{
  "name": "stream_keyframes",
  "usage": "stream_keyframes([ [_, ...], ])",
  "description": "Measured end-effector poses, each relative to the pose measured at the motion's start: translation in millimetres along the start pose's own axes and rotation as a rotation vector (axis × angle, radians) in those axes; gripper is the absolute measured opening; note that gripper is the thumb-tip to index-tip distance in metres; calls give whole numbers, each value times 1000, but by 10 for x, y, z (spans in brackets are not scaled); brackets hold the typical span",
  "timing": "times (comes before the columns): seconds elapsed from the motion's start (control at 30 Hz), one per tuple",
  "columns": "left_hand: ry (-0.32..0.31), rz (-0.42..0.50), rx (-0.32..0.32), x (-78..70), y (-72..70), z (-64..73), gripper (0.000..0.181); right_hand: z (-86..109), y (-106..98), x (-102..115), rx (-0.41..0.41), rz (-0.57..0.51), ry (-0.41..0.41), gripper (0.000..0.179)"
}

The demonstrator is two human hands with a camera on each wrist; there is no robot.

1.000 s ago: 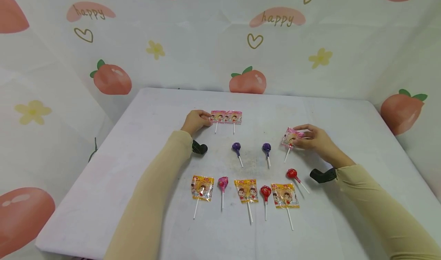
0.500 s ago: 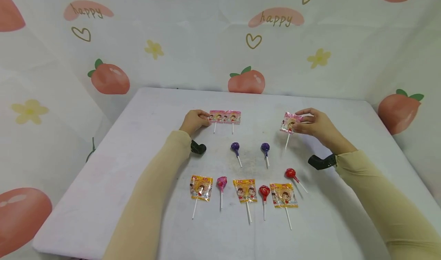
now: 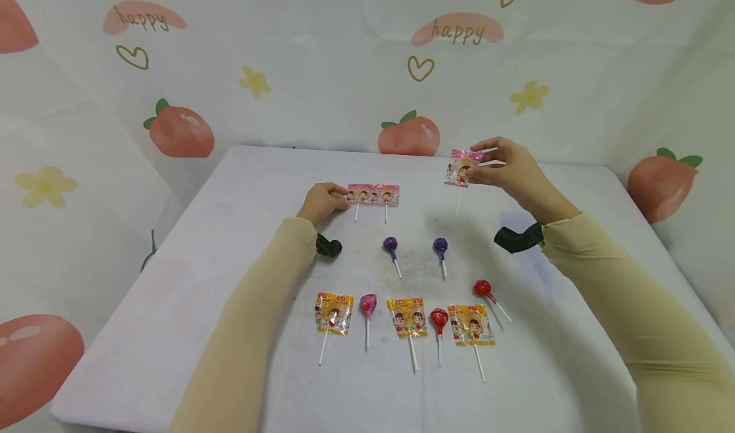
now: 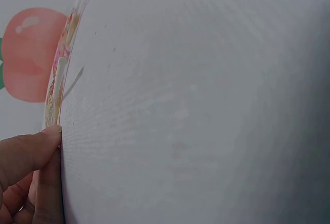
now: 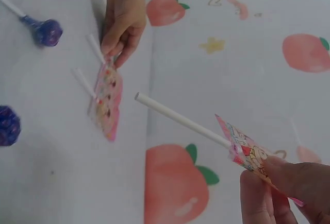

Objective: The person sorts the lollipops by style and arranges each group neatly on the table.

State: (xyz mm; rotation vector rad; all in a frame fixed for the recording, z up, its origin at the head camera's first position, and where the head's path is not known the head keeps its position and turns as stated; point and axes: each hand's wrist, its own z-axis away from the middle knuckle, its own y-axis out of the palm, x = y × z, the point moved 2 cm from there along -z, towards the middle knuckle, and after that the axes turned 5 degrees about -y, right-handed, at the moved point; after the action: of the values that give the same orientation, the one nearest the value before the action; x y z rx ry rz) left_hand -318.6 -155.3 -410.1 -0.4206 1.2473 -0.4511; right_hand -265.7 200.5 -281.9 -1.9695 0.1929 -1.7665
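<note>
In the head view my right hand (image 3: 511, 171) holds a pink-wrapped lollipop (image 3: 462, 167) by its wrapper's right edge, raised above the table with its white stick hanging down. The right wrist view shows thumb and fingers pinching that wrapper (image 5: 247, 154). At the back of the table, my left hand (image 3: 324, 202) pinches the left edge of a flat pink lollipop packet (image 3: 359, 194). Another pink lollipop packet (image 3: 385, 195) lies against it on the right, both sticks towards me. In the left wrist view, the thumb (image 4: 36, 149) presses on the packet's end.
Two purple lollipops (image 3: 390, 244) (image 3: 440, 246) lie mid-table. Nearer are three yellow-wrapped lollipops (image 3: 334, 313), a pink round lollipop (image 3: 368, 303) and two red lollipops (image 3: 439, 319) (image 3: 482, 288). A printed cloth (image 3: 321, 69) hangs behind the white table (image 3: 201, 280).
My right hand has lifted the pink-wrapped lollipop up and away from me, then leftwards. My left hand stays at the packet's edge.
</note>
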Motion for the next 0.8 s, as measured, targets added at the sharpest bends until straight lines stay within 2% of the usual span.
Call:
stream_keyframes([
  [0.33,1,-11,5,7,-1,3,36,-265,239,146,-85,-186,-31,53],
  [0.53,3,-9,7,12,1,-5,36,-423,376,101,-103,-189,-7,52],
  [0.8,-3,-22,2,1,1,-2,36,-583,536,-69,-132,-187,24,53],
])
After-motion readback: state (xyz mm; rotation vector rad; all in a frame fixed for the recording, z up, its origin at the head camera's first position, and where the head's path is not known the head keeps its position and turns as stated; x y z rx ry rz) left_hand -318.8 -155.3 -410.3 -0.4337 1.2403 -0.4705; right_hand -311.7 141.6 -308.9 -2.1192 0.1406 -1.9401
